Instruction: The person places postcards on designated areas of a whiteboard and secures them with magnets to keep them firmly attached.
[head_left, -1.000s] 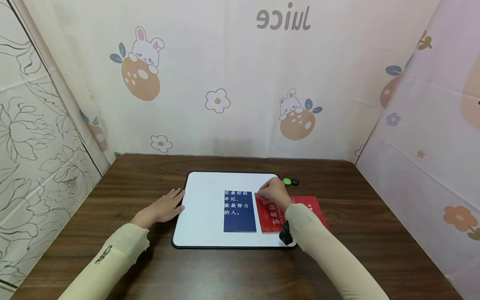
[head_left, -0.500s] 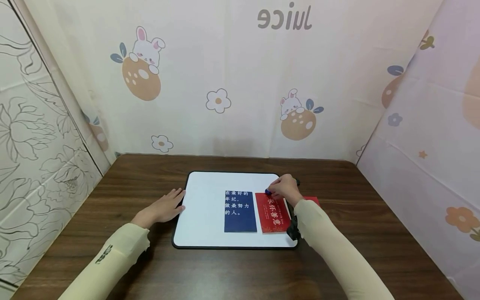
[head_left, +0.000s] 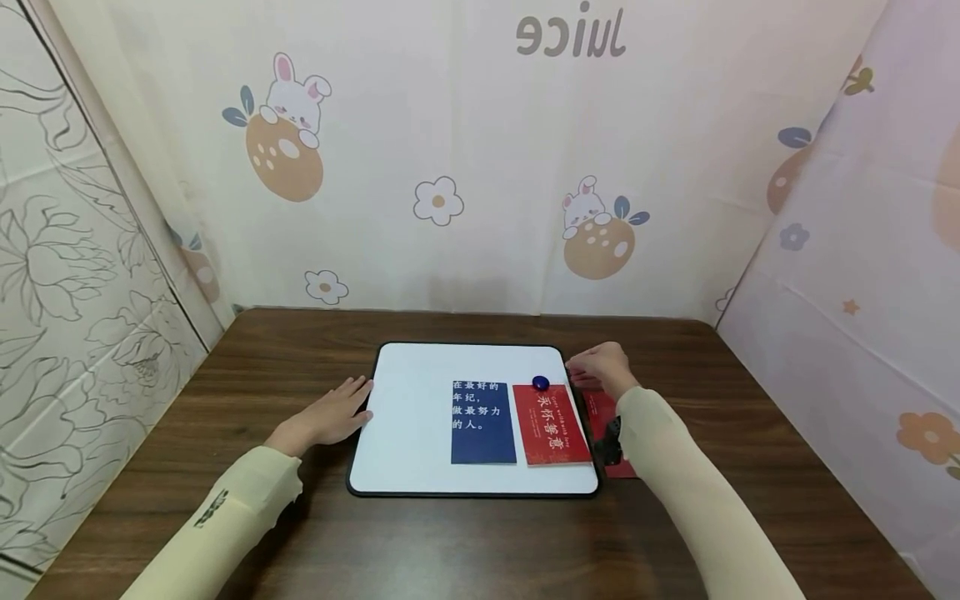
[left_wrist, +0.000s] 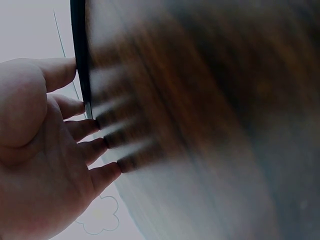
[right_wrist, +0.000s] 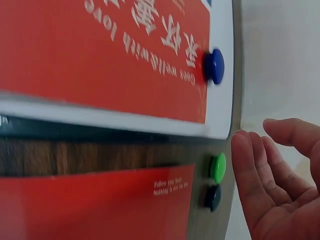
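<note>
A whiteboard (head_left: 408, 433) with a black frame lies flat on the table. On its right half are a dark blue card (head_left: 482, 446) with white writing and a red card (head_left: 551, 433). A round blue magnet (head_left: 541, 382) sits at the red card's top edge. My left hand (head_left: 322, 418) rests at the board's left edge, fingers spread. Just past the upper right corner is my right hand (head_left: 603, 367), thumb apart from the fingers and nothing between them. Close to it in the right wrist view stand a green magnet (right_wrist: 218, 168) and a black magnet (right_wrist: 213, 197).
Another red card (head_left: 602, 410) lies on the table right of the board, partly covered by my right arm. The brown wooden table (head_left: 450, 542) reaches back to a patterned curtain (head_left: 375, 167), with side walls left and right.
My right hand has let go of the blue magnet, which now shows on top of the red card, and has moved right beyond the board's edge. My left hand stays in place.
</note>
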